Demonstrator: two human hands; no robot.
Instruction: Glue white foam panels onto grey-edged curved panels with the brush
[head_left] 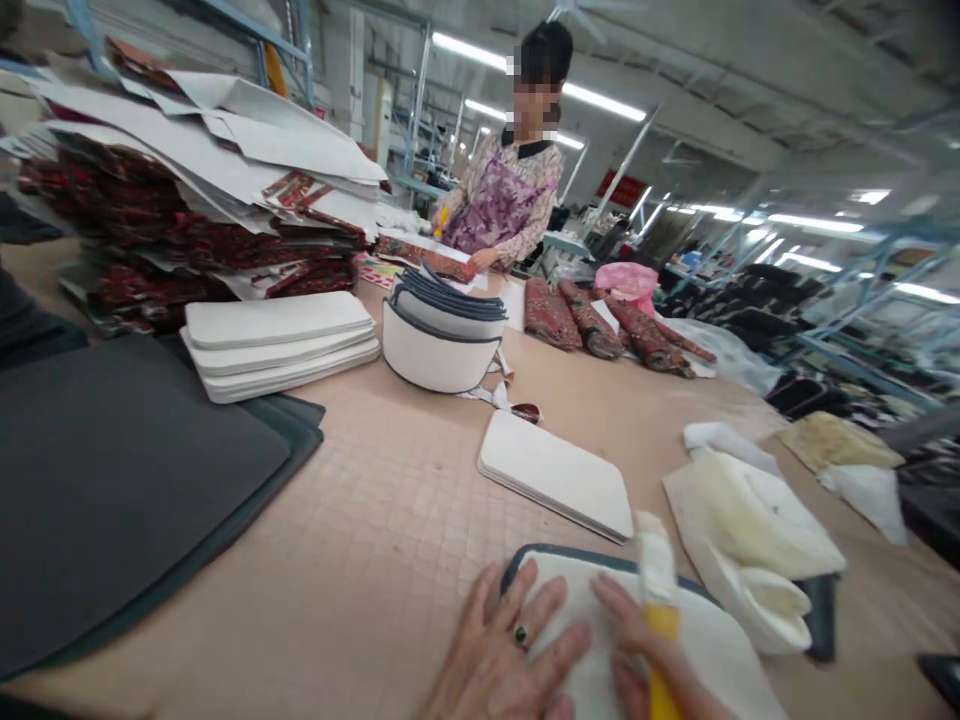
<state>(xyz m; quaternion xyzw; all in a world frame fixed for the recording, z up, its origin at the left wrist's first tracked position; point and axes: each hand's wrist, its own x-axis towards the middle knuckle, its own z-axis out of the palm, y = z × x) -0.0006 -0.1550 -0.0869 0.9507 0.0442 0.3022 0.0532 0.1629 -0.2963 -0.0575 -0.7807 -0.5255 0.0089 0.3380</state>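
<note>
My left hand lies flat with fingers spread on a white padded panel with a dark edge at the table's near edge. A ring shows on one finger. My right hand is closed around a yellow-handled brush whose pale bristles point up over the same panel. Another white panel lies just beyond, flat on the table.
A stack of white panels and dark grey sheets lie at left under a tall pile of patterned pieces. A curled bundle of panels stands mid-table. Another person works at the far end. Cream cloths lie right.
</note>
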